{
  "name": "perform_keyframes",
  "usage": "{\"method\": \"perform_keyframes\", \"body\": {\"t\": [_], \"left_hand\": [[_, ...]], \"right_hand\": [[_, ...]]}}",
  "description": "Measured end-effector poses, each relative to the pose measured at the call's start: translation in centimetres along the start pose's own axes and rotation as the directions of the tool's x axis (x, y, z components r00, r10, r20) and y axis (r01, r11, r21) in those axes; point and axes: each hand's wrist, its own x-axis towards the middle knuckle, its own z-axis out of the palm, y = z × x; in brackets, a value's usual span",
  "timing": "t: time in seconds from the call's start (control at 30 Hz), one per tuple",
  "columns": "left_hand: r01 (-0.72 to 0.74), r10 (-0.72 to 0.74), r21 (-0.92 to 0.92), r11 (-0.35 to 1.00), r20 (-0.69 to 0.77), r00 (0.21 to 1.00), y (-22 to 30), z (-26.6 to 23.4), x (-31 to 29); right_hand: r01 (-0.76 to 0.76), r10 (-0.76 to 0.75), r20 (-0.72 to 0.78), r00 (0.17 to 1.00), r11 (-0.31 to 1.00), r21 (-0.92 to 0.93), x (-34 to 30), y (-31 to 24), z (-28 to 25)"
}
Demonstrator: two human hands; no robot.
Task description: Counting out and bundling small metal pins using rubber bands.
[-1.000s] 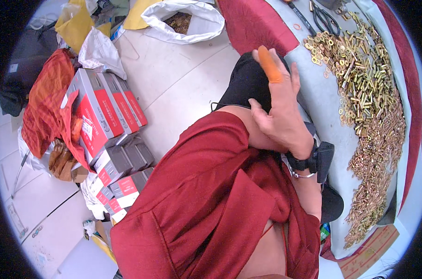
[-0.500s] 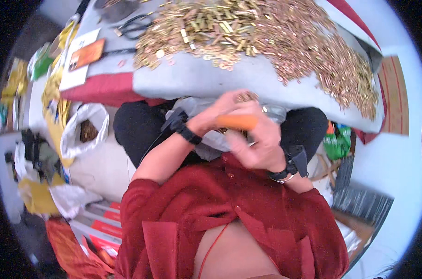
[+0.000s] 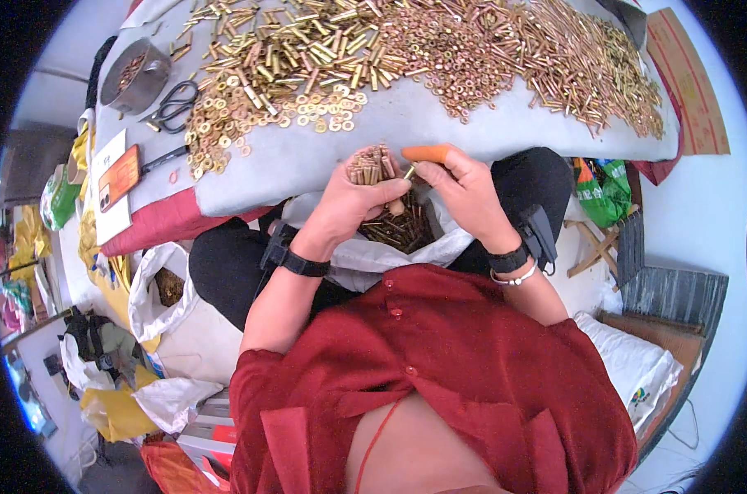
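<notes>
Coppery pins (image 3: 374, 167) gathered at upper centre of the frame
My left hand (image 3: 346, 200) clasps them; my right hand (image 3: 465, 196) pinches a small brassy piece (image 3: 409, 172) beside them, above an open white sack (image 3: 427, 255).

- The view has swung from the red-and-grey boxes (image 3: 217, 436) to the grey tabletop (image 3: 307, 156), leaving the boxes by the lower edge.
- The left hand (image 3: 353, 193), hidden a second ago, now shows, gripping bunched metal pins (image 3: 372, 166).
- The right hand (image 3: 464, 193), blurred across the left half a second ago, pinches a small metal piece (image 3: 409, 171) beside the bunch.
- The white bag's (image 3: 349, 251) contents show more clearly.
</notes>
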Motion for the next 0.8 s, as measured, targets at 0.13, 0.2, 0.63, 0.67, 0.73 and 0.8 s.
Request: {"method": "perform_keyframes", "body": {"t": [0.13, 0.2, 0.63, 0.67, 0.73, 0.8], "left_hand": [[-0.076, 0.078, 0.092, 0.993, -0.014, 0.997, -0.1, -0.3, 0.0], [-0.059, 0.064, 0.162, 0.985, -0.025, 0.998, -0.2, -0.3, -0.1], [-0.149, 0.272, 0.436, 0.888, -0.234, 0.933, -0.4, -0.6, 0.7], [-0.045, 0.11, 0.208, 0.977, -0.313, 0.943, 0.7, -0.7, 0.5], [-0.01, 0.041, 0.108, 0.994, -0.286, 0.957, 1.7, -1.3, 0.3], [-0.038, 0.016, -0.083, 0.996, -0.258, 0.966, 1.5, -1.8, 0.5]], "right_hand": [[-0.186, 0.174, 0.075, 0.982, 0.962, 0.203, 0.6, 0.7, 0.0], [-0.239, 0.2, 0.157, 0.967, 0.924, 0.298, 0.6, 2.1, 0.0], [-0.231, 0.249, 0.11, 0.962, 0.961, -0.153, 0.4, 4.3, -0.9], [-0.224, 0.241, 0.112, 0.964, 0.963, -0.147, 0.8, 3.3, -1.2], [-0.186, 0.204, 0.042, 0.978, 0.946, -0.267, 1.5, 1.7, -1.7], [-0.126, 0.12, -0.039, 0.992, 0.966, -0.225, 3.3, 2.3, -1.9]]}}
